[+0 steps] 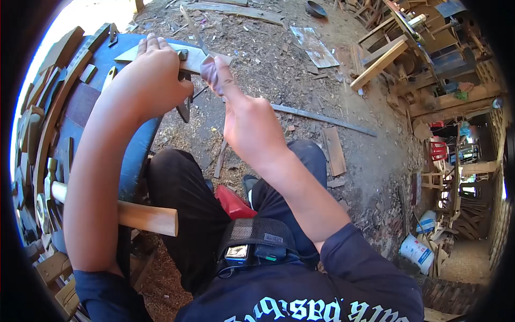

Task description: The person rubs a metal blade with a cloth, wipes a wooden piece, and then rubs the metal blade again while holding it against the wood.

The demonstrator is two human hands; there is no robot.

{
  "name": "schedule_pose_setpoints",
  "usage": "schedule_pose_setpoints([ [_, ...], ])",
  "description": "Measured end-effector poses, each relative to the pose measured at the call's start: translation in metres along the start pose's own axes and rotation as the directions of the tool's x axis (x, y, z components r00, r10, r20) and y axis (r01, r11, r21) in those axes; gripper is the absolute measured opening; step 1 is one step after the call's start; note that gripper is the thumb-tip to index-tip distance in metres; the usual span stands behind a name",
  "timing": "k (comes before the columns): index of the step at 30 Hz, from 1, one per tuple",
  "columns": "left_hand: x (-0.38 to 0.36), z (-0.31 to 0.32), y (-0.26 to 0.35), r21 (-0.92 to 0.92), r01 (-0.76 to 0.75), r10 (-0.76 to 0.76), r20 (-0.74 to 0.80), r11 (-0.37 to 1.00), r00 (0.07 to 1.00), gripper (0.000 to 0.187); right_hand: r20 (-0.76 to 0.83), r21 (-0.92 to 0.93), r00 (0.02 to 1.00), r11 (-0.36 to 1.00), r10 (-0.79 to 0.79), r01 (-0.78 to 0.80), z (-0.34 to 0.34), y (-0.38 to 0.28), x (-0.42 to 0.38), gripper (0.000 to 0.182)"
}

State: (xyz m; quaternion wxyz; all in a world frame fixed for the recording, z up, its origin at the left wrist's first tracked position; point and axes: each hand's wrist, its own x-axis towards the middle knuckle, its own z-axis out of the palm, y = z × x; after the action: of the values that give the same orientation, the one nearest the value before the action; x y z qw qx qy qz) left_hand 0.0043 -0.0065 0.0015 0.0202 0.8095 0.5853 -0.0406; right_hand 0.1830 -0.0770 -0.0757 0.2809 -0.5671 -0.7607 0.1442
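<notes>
My left hand is laid over a pale wooden board on the blue-topped bench, fingers together on top and thumb at its near side. The board's right end juts past the bench edge. A metal clamp hangs at that edge, close to my thumb. In my right hand is a long thin-bladed tool, its handle wrapped in greyish material and its blade pointing up and away from me. My fingers close around the handle, index finger stretched along it, right at the board's end.
A hammer lies across the bench's near end under my left forearm. Wooden strips and tools line the bench's left side. Scrap wood, a metal bar and shavings litter the floor. A white bucket stands at right.
</notes>
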Motion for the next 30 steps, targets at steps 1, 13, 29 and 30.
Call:
schedule_pose_setpoints([
  [1, -0.003, -0.002, -0.002, -0.018, 0.007, -0.007, 0.014, 1.0, 1.0, 0.078, -0.029, 0.012, 0.999, 1.0, -0.023, 0.024, 0.003, 0.002, -0.001, 0.083],
  [13, 0.002, 0.019, -0.012, -0.076, -0.079, 0.067, -0.151, 0.994, 0.986, 0.044, 0.07, -0.055, 0.995, 0.996, 0.077, -0.073, -0.001, -0.009, -0.003, 0.066],
  [29, 0.011, 0.046, -0.025, 0.062, -0.096, 0.112, -0.375, 0.993, 0.92, 0.067, -0.081, 0.07, 0.995, 0.995, -0.059, 0.065, 0.006, 0.008, -0.054, 0.066],
  [30, 0.009, 0.051, -0.024, 0.137, -0.088, 0.141, -0.457, 0.987, 0.878, 0.056, -0.092, 0.081, 0.993, 0.993, -0.078, 0.086, 0.006, 0.012, -0.057, 0.067],
])
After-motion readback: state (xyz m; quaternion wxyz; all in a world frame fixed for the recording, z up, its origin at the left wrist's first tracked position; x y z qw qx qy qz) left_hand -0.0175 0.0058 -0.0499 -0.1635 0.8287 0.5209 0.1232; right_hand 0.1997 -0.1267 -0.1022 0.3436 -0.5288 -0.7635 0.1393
